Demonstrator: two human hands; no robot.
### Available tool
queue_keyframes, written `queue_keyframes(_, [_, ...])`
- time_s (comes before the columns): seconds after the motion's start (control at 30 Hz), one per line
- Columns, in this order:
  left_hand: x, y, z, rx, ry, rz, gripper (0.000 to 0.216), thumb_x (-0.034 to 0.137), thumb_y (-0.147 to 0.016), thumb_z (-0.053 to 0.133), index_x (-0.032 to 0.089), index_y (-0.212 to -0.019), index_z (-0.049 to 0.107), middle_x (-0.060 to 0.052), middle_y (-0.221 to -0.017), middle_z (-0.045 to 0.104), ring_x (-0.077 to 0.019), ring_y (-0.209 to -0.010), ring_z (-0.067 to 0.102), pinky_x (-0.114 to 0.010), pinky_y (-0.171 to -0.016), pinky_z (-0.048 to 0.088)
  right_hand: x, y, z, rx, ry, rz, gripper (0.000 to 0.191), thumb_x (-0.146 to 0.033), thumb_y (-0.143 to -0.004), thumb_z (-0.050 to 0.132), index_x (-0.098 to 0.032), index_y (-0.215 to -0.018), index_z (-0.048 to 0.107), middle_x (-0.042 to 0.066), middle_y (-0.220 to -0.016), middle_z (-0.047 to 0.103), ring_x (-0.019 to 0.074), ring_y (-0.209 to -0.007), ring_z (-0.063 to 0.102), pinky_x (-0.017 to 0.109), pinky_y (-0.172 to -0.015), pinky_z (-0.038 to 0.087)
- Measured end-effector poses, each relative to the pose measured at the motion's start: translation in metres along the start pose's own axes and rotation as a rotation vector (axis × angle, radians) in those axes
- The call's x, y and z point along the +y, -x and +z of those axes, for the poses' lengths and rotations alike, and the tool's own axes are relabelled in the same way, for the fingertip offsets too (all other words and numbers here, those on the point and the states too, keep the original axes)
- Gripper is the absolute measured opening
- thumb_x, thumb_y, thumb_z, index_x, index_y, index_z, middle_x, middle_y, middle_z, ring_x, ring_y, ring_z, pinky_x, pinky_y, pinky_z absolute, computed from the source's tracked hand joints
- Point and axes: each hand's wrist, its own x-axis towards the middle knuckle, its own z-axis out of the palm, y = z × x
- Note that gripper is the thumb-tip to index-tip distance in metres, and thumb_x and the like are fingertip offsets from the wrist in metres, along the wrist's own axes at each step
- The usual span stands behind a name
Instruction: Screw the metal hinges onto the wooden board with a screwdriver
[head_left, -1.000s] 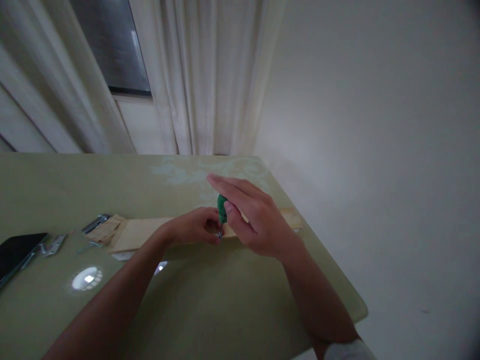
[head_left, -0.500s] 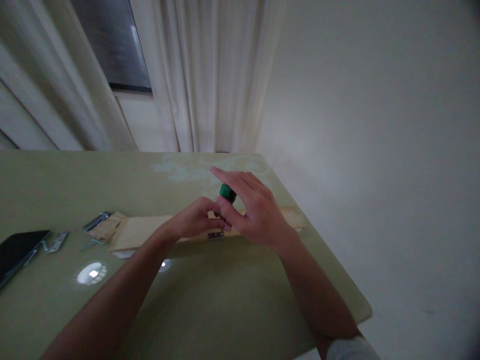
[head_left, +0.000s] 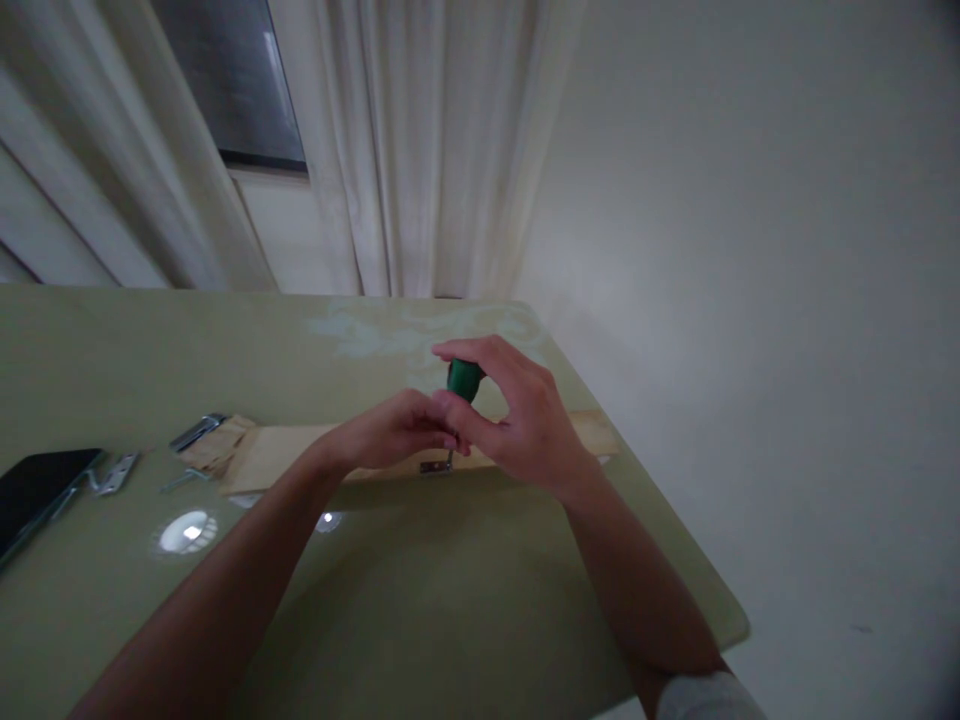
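Note:
A screwdriver with a green handle [head_left: 464, 380] stands nearly upright over the front edge of a pale wooden board [head_left: 281, 452]. My right hand [head_left: 517, 415] is closed round the handle, thumb in front and fingers over the top. Low on the shaft, my left hand [head_left: 401, 430] is pinched, its fingertips touching the right thumb. Just below them, a small metal hinge plate [head_left: 436, 467] sits at the board's front edge, and the shaft's lower end meets its right side. My fingers hide most of the shaft and any screw there.
Left of the board lie a crumpled brown wrapper [head_left: 217, 445], a metal piece [head_left: 198, 430], screws [head_left: 186, 478], another hinge plate [head_left: 118, 473] and a black phone-like slab [head_left: 41, 490]. The green table [head_left: 420, 600] ends at right beside a white wall [head_left: 750, 300].
My right hand has turned, its forefinger now curled over the handle top instead of stretched out. The handle stands a little further right. My left hand stays at the shaft.

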Motion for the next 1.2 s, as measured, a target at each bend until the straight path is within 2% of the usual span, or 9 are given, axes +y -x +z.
queue_keyframes(0.07, [-0.001,0.0,0.001,0.002,0.04,-0.021,0.02,0.036,-0.093,0.077,0.016,-0.098,0.078,-0.005,-0.092,0.081,-0.0169,-0.083,0.073,-0.027,-0.077,0.06,0.0,0.0,0.001,0.002,0.004,0.01,0.028,-0.02,-0.102,0.066,-0.025,-0.129,0.066,0.004,-0.117,0.076,0.0183,-0.109,0.071,0.033,-0.099,0.056])
queue_keyframes(0.17, [-0.001,-0.001,0.002,0.065,0.045,-0.073,0.023,0.037,-0.087,0.084,0.015,-0.093,0.077,-0.003,-0.084,0.079,-0.0166,-0.076,0.072,-0.026,-0.072,0.06,0.0,0.0,0.002,0.024,0.023,0.017,0.022,-0.021,-0.1,0.069,-0.022,-0.123,0.066,0.004,-0.114,0.075,0.0181,-0.108,0.071,0.033,-0.097,0.056])
queue_keyframes(0.33, [-0.002,0.0,0.0,0.031,-0.058,0.017,0.02,0.034,-0.095,0.074,0.016,-0.093,0.08,-0.004,-0.089,0.081,-0.0164,-0.082,0.073,-0.027,-0.078,0.059,-0.001,0.0,0.001,0.015,-0.02,0.031,0.022,-0.024,-0.099,0.072,-0.022,-0.12,0.065,0.004,-0.111,0.075,0.0172,-0.102,0.071,0.031,-0.094,0.056])
queue_keyframes(0.5, [-0.004,0.0,0.0,0.057,-0.043,-0.05,0.021,0.035,-0.087,0.083,0.016,-0.091,0.076,-0.002,-0.085,0.079,-0.0172,-0.08,0.074,-0.026,-0.073,0.059,0.0,0.0,-0.001,0.001,-0.022,0.04,0.017,-0.018,-0.1,0.067,-0.021,-0.117,0.068,0.004,-0.11,0.076,0.0166,-0.103,0.072,0.03,-0.094,0.056])
queue_keyframes(0.63, [-0.001,0.0,0.002,0.022,-0.055,0.025,0.018,0.034,-0.095,0.073,0.017,-0.095,0.078,-0.003,-0.09,0.08,-0.0169,-0.085,0.073,-0.027,-0.08,0.06,0.0,0.0,0.0,-0.01,-0.043,0.036,0.022,-0.022,-0.098,0.071,-0.022,-0.119,0.067,0.003,-0.111,0.076,0.0169,-0.101,0.072,0.031,-0.091,0.057])
queue_keyframes(0.8, [0.002,0.0,0.004,0.074,-0.114,-0.046,0.019,0.033,-0.085,0.085,0.016,-0.092,0.079,-0.003,-0.086,0.08,-0.0178,-0.082,0.072,-0.027,-0.076,0.059,0.0,0.0,0.001,-0.002,-0.057,0.046,0.024,-0.023,-0.098,0.072,-0.024,-0.121,0.067,0.004,-0.113,0.076,0.0174,-0.101,0.073,0.032,-0.09,0.059])
queue_keyframes(0.97, [0.002,0.002,0.001,0.034,-0.134,0.012,0.016,0.03,-0.095,0.072,0.017,-0.095,0.081,-0.004,-0.09,0.081,-0.0166,-0.082,0.072,-0.027,-0.077,0.059,-0.001,0.0,0.001,0.008,-0.103,0.046,0.028,-0.026,-0.099,0.073,-0.024,-0.126,0.065,0.004,-0.118,0.076,0.017,-0.103,0.074,0.032,-0.093,0.059])
queue_keyframes(1.13, [0.006,0.003,0.001,0.054,-0.138,-0.013,0.015,0.03,-0.087,0.083,0.017,-0.093,0.081,-0.003,-0.09,0.082,-0.0173,-0.082,0.073,-0.027,-0.078,0.06,-0.001,-0.001,0.003,0.002,-0.062,0.027,0.022,-0.025,-0.099,0.073,-0.024,-0.12,0.066,0.003,-0.112,0.077,0.0171,-0.101,0.073,0.033,-0.092,0.059])
queue_keyframes(1.2, [0.005,0.002,0.002,0.073,-0.124,0.0,0.013,0.03,-0.09,0.08,0.017,-0.088,0.082,-0.003,-0.086,0.081,-0.0171,-0.081,0.073,-0.026,-0.078,0.06,-0.001,-0.001,0.004,0.0,-0.063,0.019,0.023,-0.027,-0.1,0.074,-0.024,-0.121,0.066,0.003,-0.112,0.077,0.0172,-0.101,0.074,0.033,-0.091,0.059])
